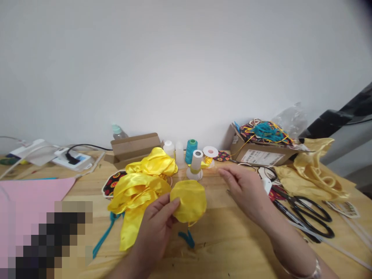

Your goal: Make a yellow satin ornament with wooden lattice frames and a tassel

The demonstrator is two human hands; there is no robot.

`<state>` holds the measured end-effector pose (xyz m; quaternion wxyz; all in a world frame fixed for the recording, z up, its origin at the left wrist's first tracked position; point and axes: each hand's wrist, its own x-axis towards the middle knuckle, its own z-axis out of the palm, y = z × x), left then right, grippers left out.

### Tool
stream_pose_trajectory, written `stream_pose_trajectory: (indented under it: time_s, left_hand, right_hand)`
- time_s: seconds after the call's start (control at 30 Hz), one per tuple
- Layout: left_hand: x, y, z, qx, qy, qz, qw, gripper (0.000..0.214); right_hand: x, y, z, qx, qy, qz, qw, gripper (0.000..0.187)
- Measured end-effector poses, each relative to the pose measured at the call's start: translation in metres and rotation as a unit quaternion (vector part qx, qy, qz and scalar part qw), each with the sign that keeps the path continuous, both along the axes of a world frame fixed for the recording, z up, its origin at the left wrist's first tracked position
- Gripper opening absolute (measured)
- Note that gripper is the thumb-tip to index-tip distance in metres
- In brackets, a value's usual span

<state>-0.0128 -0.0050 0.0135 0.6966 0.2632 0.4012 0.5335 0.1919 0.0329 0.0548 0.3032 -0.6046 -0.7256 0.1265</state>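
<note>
Between the thumb and fingers of my left hand (159, 219) is a round yellow fabric piece (190, 201), held upright above the table. A short yellow thread end hangs from its lower edge, close to a teal strip (187, 238) on the wood. My right hand (242, 190) is raised to the right of the disc, thumb and forefinger pinched together; what is in the pinch, if anything, is too small to make out. Shiny yellow satin (139, 190) lies bunched left of the disc. A white thread spool (197, 159) and a teal thread cone (191, 151) stand behind it.
Black-handled scissors (312, 213) lie at the right, near gold satin (314, 174). A cardboard box (258, 153) heaped with teal and yellow yarn stands at the back right. Another open box (135, 147), power strips (74, 159) and pink paper (35, 197) are at the left.
</note>
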Motion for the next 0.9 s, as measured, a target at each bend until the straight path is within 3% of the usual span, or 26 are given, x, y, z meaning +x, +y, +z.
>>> stream_pose_trajectory:
  time_s: [0.1,0.2,0.27,0.37,0.57,0.9]
  left_hand:
    - [0.001,-0.004,-0.002,0.026,0.028,-0.033,0.999,0.019]
    - [0.001,-0.007,-0.005,0.049,0.053,-0.061,0.996,0.018]
    - [0.000,-0.008,-0.006,0.057,0.059,-0.073,0.994,0.020]
    - [0.000,-0.006,-0.007,0.050,0.081,-0.072,0.993,0.022]
    - [-0.001,-0.003,-0.007,0.044,0.210,-0.010,0.977,0.021]
    - [-0.001,-0.006,-0.010,0.062,0.275,-0.031,0.959,0.022]
  right_hand:
    - [-0.024,-0.008,-0.008,-0.144,0.206,0.095,0.963,0.028]
    - [-0.036,-0.011,-0.025,-0.233,0.342,0.100,0.905,0.030]
    - [-0.039,-0.013,-0.033,-0.253,0.364,0.094,0.892,0.031]
    - [-0.041,-0.017,-0.036,-0.260,0.339,0.114,0.897,0.029]
    - [-0.042,-0.023,-0.033,-0.210,0.259,0.153,0.930,0.026]
    - [-0.042,-0.023,-0.031,-0.206,0.307,0.140,0.919,0.021]
